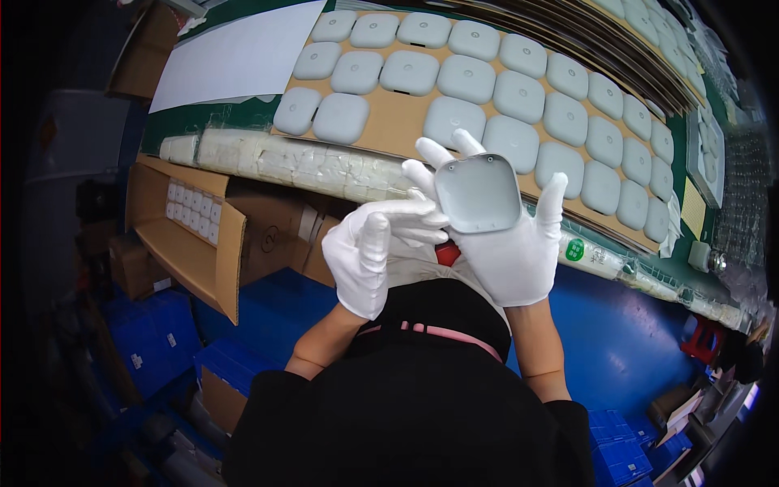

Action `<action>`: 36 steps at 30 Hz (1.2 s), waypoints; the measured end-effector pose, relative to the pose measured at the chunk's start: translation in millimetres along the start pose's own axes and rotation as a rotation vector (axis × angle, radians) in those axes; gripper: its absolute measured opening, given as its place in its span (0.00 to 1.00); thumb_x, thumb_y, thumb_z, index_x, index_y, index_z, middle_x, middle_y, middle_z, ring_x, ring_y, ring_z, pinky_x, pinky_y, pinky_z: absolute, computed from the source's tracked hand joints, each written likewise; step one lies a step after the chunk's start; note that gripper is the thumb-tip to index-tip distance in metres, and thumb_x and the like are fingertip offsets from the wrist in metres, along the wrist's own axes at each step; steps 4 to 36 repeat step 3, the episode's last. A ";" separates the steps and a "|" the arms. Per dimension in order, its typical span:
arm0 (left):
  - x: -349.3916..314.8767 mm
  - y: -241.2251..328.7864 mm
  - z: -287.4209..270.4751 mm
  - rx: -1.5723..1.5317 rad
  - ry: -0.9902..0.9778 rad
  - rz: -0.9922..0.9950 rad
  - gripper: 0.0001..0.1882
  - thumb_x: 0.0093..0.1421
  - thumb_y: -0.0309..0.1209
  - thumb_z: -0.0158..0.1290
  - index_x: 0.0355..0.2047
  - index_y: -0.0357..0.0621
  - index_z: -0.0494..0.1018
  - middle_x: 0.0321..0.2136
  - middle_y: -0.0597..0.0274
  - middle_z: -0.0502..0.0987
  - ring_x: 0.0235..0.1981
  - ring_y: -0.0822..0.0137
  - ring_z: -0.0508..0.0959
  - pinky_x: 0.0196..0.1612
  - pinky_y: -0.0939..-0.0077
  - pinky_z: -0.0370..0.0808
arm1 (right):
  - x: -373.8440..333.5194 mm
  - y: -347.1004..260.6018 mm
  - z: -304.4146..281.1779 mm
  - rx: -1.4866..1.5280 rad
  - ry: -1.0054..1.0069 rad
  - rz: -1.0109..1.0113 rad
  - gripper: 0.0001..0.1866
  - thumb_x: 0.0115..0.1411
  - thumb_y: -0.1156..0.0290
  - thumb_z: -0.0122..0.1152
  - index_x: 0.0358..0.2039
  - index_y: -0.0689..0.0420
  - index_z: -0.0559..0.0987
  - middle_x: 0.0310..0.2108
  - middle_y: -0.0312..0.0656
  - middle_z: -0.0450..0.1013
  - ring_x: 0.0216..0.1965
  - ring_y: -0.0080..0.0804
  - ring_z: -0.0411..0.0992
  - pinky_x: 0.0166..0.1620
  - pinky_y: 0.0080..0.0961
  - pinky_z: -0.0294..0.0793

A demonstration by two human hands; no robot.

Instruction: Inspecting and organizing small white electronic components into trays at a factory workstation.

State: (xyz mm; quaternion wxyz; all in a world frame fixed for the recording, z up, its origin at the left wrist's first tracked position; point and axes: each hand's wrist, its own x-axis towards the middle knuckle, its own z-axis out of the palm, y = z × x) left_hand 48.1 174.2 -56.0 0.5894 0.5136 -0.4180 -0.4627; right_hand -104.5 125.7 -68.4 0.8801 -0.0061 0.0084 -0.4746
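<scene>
On my right hand (pixel 511 264), in a white glove, lies a light grey square plastic cover (pixel 479 195) with rounded corners. Its hollow inside faces up, with small holes near the corners. Fingers of that hand reach out behind the cover and the thumb stands apart. My left hand (pixel 365 256), gloved in white too, is at the cover's left side, fingers stretched toward it and thumb raised. Whether the left fingertips touch the cover or the other glove, I cannot tell. Beyond both hands, rows of similar covers (pixel 466 79) lie outer side up on a cardboard sheet (pixel 393 122).
A white sheet (pixel 227 61) lies on the green bench at the far left. A wrapped padded roll (pixel 284 162) runs along the bench's near edge. Below left, an open carton (pixel 231 260) holds small white pieces. Blue boxes (pixel 154 341) stand on the floor.
</scene>
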 end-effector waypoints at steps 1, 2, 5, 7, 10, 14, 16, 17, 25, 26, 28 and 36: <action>2.1 2.4 6.7 0.009 -0.022 -0.036 0.21 0.70 0.37 0.44 0.37 0.26 0.77 0.31 0.47 0.82 0.28 0.63 0.82 0.37 0.79 0.80 | -2.0 1.7 0.1 0.000 -0.002 0.006 0.49 0.63 0.32 0.34 0.71 0.57 0.43 0.71 0.59 0.38 0.71 0.59 0.39 0.71 0.53 0.40; 4.1 4.3 11.9 0.018 -0.045 -0.073 0.20 0.69 0.36 0.46 0.39 0.26 0.76 0.32 0.47 0.82 0.30 0.63 0.83 0.38 0.79 0.80 | -4.4 3.1 0.2 -0.522 -0.009 -0.014 0.50 0.62 0.31 0.38 0.71 0.57 0.43 0.71 0.57 0.40 0.71 0.56 0.41 0.71 0.52 0.42; 5.8 5.0 13.5 0.027 -0.066 -0.109 0.19 0.68 0.35 0.48 0.41 0.25 0.76 0.34 0.47 0.82 0.32 0.63 0.83 0.40 0.79 0.80 | -4.9 3.6 0.0 -1.044 -0.019 -0.037 0.51 0.61 0.31 0.41 0.71 0.56 0.43 0.71 0.55 0.41 0.72 0.52 0.42 0.70 0.51 0.45; 5.8 5.0 13.5 0.027 -0.066 -0.109 0.19 0.68 0.35 0.48 0.41 0.25 0.76 0.34 0.47 0.82 0.32 0.63 0.83 0.40 0.79 0.80 | -4.9 3.6 0.0 -1.044 -0.019 -0.037 0.51 0.61 0.31 0.41 0.71 0.56 0.43 0.71 0.55 0.41 0.72 0.52 0.42 0.70 0.51 0.45; 5.8 5.0 13.5 0.027 -0.066 -0.109 0.19 0.68 0.35 0.48 0.41 0.25 0.76 0.34 0.47 0.82 0.32 0.63 0.83 0.40 0.79 0.80 | -4.9 3.6 0.0 -1.044 -0.019 -0.037 0.51 0.61 0.31 0.41 0.71 0.56 0.43 0.71 0.55 0.41 0.72 0.52 0.42 0.70 0.51 0.45; 5.8 5.0 13.5 0.027 -0.066 -0.109 0.19 0.68 0.35 0.48 0.41 0.25 0.76 0.34 0.47 0.82 0.32 0.63 0.83 0.40 0.79 0.80 | -4.9 3.6 0.0 -1.044 -0.019 -0.037 0.51 0.61 0.31 0.41 0.71 0.56 0.43 0.71 0.55 0.41 0.72 0.52 0.42 0.70 0.51 0.45; 5.8 5.0 13.5 0.027 -0.066 -0.109 0.19 0.68 0.35 0.48 0.41 0.25 0.76 0.34 0.47 0.82 0.32 0.63 0.83 0.40 0.79 0.80 | -4.9 3.6 0.0 -1.044 -0.019 -0.037 0.51 0.61 0.31 0.41 0.71 0.56 0.43 0.71 0.55 0.41 0.72 0.52 0.42 0.70 0.51 0.45; 5.8 5.0 13.5 0.027 -0.066 -0.109 0.19 0.68 0.35 0.48 0.41 0.25 0.76 0.34 0.47 0.82 0.32 0.63 0.83 0.40 0.79 0.80 | -4.9 3.6 0.0 -1.044 -0.019 -0.037 0.51 0.61 0.31 0.41 0.71 0.56 0.43 0.71 0.55 0.41 0.72 0.52 0.42 0.70 0.51 0.45; 5.8 5.0 13.5 0.027 -0.066 -0.109 0.19 0.68 0.35 0.48 0.41 0.25 0.76 0.34 0.47 0.82 0.32 0.63 0.83 0.40 0.79 0.80 | -4.9 3.6 0.0 -1.044 -0.019 -0.037 0.51 0.61 0.31 0.41 0.71 0.56 0.43 0.71 0.55 0.41 0.72 0.52 0.42 0.70 0.51 0.45; 5.8 5.0 13.5 0.027 -0.066 -0.109 0.19 0.68 0.35 0.48 0.41 0.25 0.76 0.34 0.47 0.82 0.32 0.63 0.83 0.40 0.79 0.80 | -4.9 3.6 0.0 -1.044 -0.019 -0.037 0.51 0.61 0.31 0.41 0.71 0.56 0.43 0.71 0.55 0.41 0.72 0.52 0.42 0.70 0.51 0.45; 5.8 5.0 13.5 0.027 -0.066 -0.109 0.19 0.68 0.35 0.48 0.41 0.25 0.76 0.34 0.47 0.82 0.32 0.63 0.83 0.40 0.79 0.80 | -4.9 3.6 0.0 -1.044 -0.019 -0.037 0.51 0.61 0.31 0.41 0.71 0.56 0.43 0.71 0.55 0.41 0.72 0.52 0.42 0.70 0.51 0.45; 5.8 5.0 13.5 0.027 -0.066 -0.109 0.19 0.68 0.35 0.48 0.41 0.25 0.76 0.34 0.47 0.82 0.32 0.63 0.83 0.40 0.79 0.80 | -4.9 3.6 0.0 -1.044 -0.019 -0.037 0.51 0.61 0.31 0.41 0.71 0.56 0.43 0.71 0.55 0.41 0.72 0.52 0.42 0.70 0.51 0.45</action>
